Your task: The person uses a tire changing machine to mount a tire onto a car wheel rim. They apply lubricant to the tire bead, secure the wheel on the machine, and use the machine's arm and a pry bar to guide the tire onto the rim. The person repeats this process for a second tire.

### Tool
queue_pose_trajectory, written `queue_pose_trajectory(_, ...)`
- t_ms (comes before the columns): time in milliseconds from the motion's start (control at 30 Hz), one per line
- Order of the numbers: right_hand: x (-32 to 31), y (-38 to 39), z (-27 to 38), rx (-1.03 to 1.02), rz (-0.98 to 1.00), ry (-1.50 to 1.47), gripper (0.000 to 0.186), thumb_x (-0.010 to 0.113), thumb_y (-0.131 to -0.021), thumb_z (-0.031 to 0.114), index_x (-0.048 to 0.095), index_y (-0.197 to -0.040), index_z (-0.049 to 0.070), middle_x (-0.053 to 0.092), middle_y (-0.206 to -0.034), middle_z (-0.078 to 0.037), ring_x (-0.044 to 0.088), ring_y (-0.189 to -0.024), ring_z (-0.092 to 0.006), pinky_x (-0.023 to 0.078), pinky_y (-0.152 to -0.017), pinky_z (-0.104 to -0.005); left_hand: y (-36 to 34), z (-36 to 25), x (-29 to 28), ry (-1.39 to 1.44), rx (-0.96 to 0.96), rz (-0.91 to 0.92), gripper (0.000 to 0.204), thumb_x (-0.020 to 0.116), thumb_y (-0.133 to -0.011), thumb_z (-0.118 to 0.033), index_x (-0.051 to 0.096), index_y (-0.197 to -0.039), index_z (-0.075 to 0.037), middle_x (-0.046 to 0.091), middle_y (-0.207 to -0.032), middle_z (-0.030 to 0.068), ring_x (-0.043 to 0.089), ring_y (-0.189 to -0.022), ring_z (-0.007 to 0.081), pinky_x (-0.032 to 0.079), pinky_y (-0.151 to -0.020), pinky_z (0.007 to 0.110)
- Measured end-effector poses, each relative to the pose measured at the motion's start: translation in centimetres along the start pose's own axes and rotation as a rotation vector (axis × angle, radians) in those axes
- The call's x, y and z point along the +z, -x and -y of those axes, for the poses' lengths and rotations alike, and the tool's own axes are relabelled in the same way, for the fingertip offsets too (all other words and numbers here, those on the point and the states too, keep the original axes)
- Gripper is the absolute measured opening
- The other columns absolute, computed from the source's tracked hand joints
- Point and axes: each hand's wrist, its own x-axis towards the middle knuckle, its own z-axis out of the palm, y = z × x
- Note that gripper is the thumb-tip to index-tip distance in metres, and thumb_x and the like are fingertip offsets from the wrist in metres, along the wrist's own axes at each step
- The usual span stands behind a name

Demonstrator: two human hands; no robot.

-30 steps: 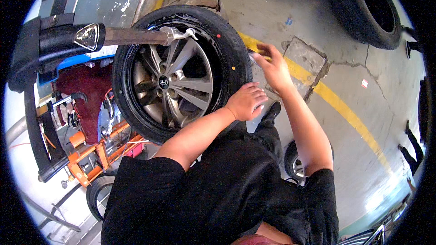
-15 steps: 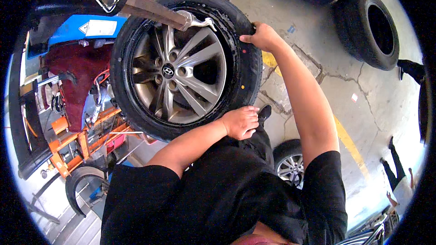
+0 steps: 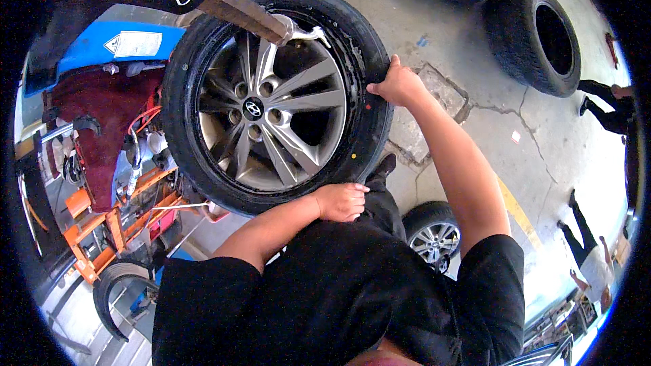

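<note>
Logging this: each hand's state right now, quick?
Left hand: curled at the near edge of the tire; hold unclear.
Right hand: thumb on the tire; firm hold cannot be told.

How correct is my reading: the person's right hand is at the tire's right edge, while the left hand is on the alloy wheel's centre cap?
Not quite: the left hand's place is wrong. The head view shows it at the near edge of the tire, close to the person's body. The right hand is at the tire's right edge.

Grey cracked floor: black tyre, silver-spoked wheel, small white scrap, yellow painted stripe
</note>
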Motion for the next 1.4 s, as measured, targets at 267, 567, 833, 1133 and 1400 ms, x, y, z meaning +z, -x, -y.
queue_pose_trajectory(267, 2.7, 3.7, -0.1, 0.059, 0.019, -0.013, 0.120, 0.077, -0.087, 0.060, 0.018, -0.164, -0.011, 0.070, -0.128, -0.032, 0.069, -0.122, -0.0431, 0.055, -0.104, -0.0472, 4.6, -0.8, 0.6, 0.129, 0.024, 0.084, 0.036, 0.060, -0.101, -0.029, 0.068, -0.126, -0.004, 0.071, -0.115, 0.0105, 0.063, -0.130, 0.0279, 0.039, -0.124, 0.042)
queue_pose_trajectory(567, 5.4, 7.1, 1.1, 0.169, 0.019, -0.095, 0.114, 0.076, -0.088, 0.064, 0.029, -0.157, -0.012, 0.064, -0.135, -0.034, 0.066, -0.125, -0.0459, 0.054, -0.107, -0.0493, 9.1, -0.9, -0.8, 0.254, 0.169, 0.022, 0.019, 0.063, -0.083, -0.012, 0.064, -0.100, -0.004, 0.064, -0.097, 0.0082, 0.066, -0.110, 0.0246, 0.036, -0.128, 0.042)
queue_pose_trajectory(833, 7.6, 9.5, 2.3, 0.206, 0.034, -0.102, 0.114, 0.075, -0.088, 0.065, 0.028, -0.149, -0.019, 0.061, -0.135, -0.037, 0.068, -0.121, -0.0469, 0.056, -0.105, -0.0476, 13.6, -0.6, 0.2, 0.333, 0.279, 0.049, 0.028, 0.062, -0.083, -0.013, 0.067, -0.105, 0.004, 0.065, -0.099, 0.0115, 0.067, -0.112, 0.0253, 0.037, -0.128, 0.043)
queue_pose_trajectory(1133, 2.9, 10.7, 1.0, 0.109, 0.270, -0.126, 0.120, 0.074, -0.086, 0.072, 0.032, -0.150, -0.020, 0.062, -0.135, -0.040, 0.063, -0.129, -0.0503, 0.050, -0.110, -0.0525, 17.8, -0.8, -1.1, 0.181, 0.411, 0.298, 0.022, 0.059, -0.091, -0.017, 0.071, -0.101, -0.002, 0.069, -0.100, 0.0104, 0.067, -0.112, 0.0232, 0.036, -0.129, 0.042)
queue_pose_trajectory(1400, 3.0, 4.9, 1.4, 0.081, 0.088, -0.209, 0.120, 0.088, -0.080, 0.049, 0.022, -0.155, -0.017, 0.069, -0.130, -0.032, 0.070, -0.122, -0.0416, 0.057, -0.103, -0.0460, 20.5, -0.3, -1.8, 0.143, 0.426, 0.535, 0.023, 0.056, -0.093, -0.017, 0.071, -0.100, -0.001, 0.073, -0.105, 0.0143, 0.068, -0.117, 0.0268, 0.034, -0.130, 0.044)
